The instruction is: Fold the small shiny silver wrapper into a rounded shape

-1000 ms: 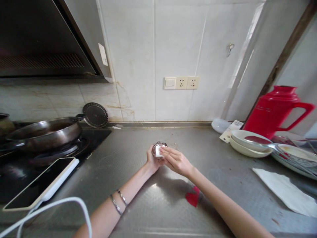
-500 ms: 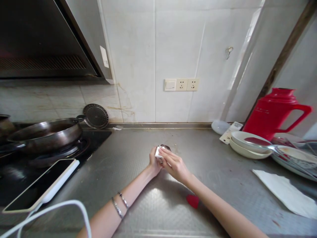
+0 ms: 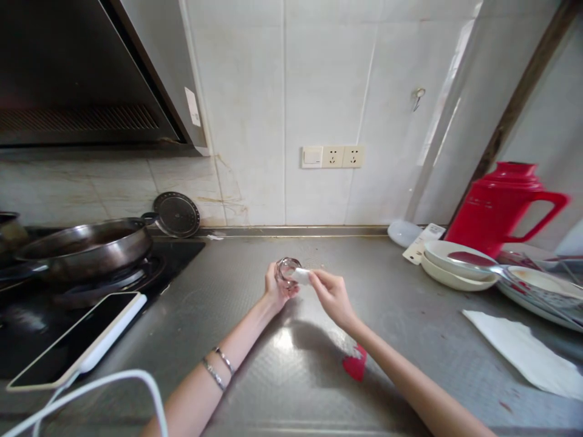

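Note:
My left hand is wrapped round a small clear glass, its round mouth tilted up toward me. Between the fingertips of my right hand is a folded piece of white tissue. Its tip overlaps the right side of the glass's rim; whether it reaches inside, I cannot tell. Both hands are over the middle of the steel counter. A flat red piece with a jagged edge lies beside my right forearm.
At left, a steel pan sits on the black stove, with a phone and white cable in front. On the right stand a red thermos, stacked bowls and plates, with a white paper sheet nearby.
My right hand has drawn the tissue back to the right from the glass, whose mouth now shows. My left hand has shifted slightly left with the glass.

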`<state>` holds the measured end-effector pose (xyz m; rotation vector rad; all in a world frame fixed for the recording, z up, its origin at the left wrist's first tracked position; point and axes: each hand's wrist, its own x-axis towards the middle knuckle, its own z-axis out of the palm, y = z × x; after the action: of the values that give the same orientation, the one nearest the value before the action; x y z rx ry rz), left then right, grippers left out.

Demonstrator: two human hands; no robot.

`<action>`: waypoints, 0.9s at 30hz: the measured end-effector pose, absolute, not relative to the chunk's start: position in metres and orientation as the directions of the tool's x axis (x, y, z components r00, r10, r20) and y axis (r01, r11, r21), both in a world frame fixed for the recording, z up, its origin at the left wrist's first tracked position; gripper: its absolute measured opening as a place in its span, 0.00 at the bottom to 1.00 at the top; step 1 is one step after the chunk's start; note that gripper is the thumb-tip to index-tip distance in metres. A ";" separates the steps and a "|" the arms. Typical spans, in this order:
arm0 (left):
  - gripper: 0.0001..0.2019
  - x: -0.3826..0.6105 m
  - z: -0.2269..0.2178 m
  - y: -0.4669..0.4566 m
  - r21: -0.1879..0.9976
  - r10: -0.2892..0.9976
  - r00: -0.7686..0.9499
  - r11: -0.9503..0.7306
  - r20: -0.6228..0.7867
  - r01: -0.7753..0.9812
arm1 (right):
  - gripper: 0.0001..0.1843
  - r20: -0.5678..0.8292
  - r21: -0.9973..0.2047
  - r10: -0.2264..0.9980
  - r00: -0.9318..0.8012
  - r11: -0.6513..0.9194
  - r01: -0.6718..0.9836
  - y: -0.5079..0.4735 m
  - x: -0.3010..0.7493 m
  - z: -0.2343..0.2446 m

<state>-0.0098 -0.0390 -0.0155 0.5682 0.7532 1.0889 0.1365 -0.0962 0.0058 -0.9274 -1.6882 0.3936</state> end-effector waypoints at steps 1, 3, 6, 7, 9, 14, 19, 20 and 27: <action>0.24 -0.011 -0.015 -0.039 0.742 0.931 0.267 0.361 -0.249 -0.566 | 0.20 0.635 -0.725 0.773 0.006 0.594 0.348 -0.089 0.140 0.007; 0.25 -0.012 -0.014 -0.038 0.781 0.935 0.278 0.339 -0.219 -0.525 | 0.21 0.586 -0.798 0.799 0.135 0.541 0.266 -0.074 0.149 0.005; 0.23 -0.010 -0.015 -0.037 0.849 0.952 0.238 0.285 -0.195 -0.445 | 0.22 0.481 -0.876 0.849 0.220 0.461 0.139 -0.052 0.158 -0.003; 0.22 -0.009 -0.016 -0.037 0.876 0.962 0.205 0.252 -0.180 -0.410 | 0.23 0.439 -0.898 0.870 0.225 0.432 0.080 -0.046 0.159 -0.007; 0.19 -0.007 -0.017 -0.037 0.928 0.984 0.134 0.155 -0.116 -0.340 | 0.23 0.376 -0.922 0.903 0.208 0.388 -0.015 -0.037 0.159 -0.014; 0.16 -0.005 -0.009 -0.042 0.972 0.989 0.096 -0.087 0.110 -0.218 | 0.22 0.352 -0.925 0.909 0.221 0.374 -0.064 -0.021 0.149 -0.019; 0.24 -0.008 -0.004 -0.044 0.938 0.936 0.071 -0.340 0.344 -0.064 | 0.21 0.295 -0.935 0.943 0.151 0.318 -0.157 -0.013 0.139 -0.017; 0.25 -0.009 -0.005 -0.044 0.927 0.924 0.079 -0.376 0.375 -0.008 | 0.21 0.276 -0.937 0.952 0.133 0.297 -0.185 -0.013 0.138 -0.017; 0.35 -0.015 -0.021 -0.035 0.782 0.849 0.132 -0.523 0.511 0.338 | 0.18 0.139 -0.902 0.986 0.088 0.163 -0.399 -0.011 0.138 -0.027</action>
<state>-0.0155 -0.0351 -0.0210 1.9293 1.1385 1.3845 0.1378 -0.0107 -0.0266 -0.8184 -0.9297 1.2249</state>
